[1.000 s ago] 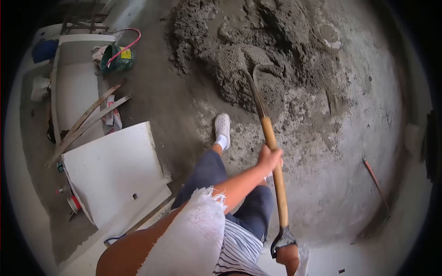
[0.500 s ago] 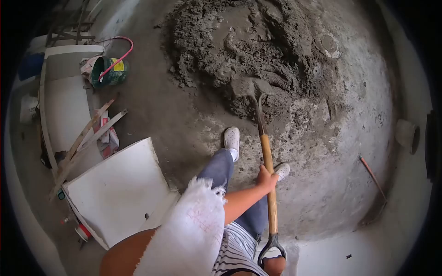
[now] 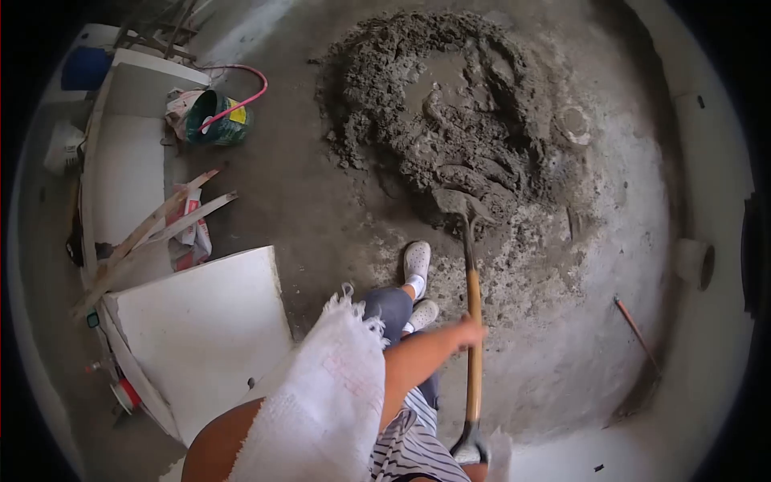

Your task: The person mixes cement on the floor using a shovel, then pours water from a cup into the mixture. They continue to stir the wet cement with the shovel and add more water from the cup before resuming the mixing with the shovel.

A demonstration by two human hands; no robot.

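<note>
A long wooden-handled shovel (image 3: 474, 301) slants down from my body, its mortar-coated blade (image 3: 459, 204) at the near edge of a heap of wet grey mortar (image 3: 385, 88). My left hand (image 3: 469, 331) is wrapped around the middle of the wooden shaft, slightly blurred. Down at the bottom edge, my right hand (image 3: 475, 471) is on the dark D-shaped grip; only part of this hand shows. A white frayed cloth (image 3: 321, 386) hangs over my left upper arm and shoulder.
At left stand a green bucket (image 3: 229, 120) with a pink hose, wooden strips (image 3: 152, 233) and a white panel (image 3: 201, 329). A red-handled tool (image 3: 634, 325) lies on the right, near a pale round container (image 3: 695, 263) by the wall.
The right foot has drawn in beside the left one. The view has shifted, so the heap sits lower in it. Both hands stay on the shovel, whose blade remains at the heap's near edge.
</note>
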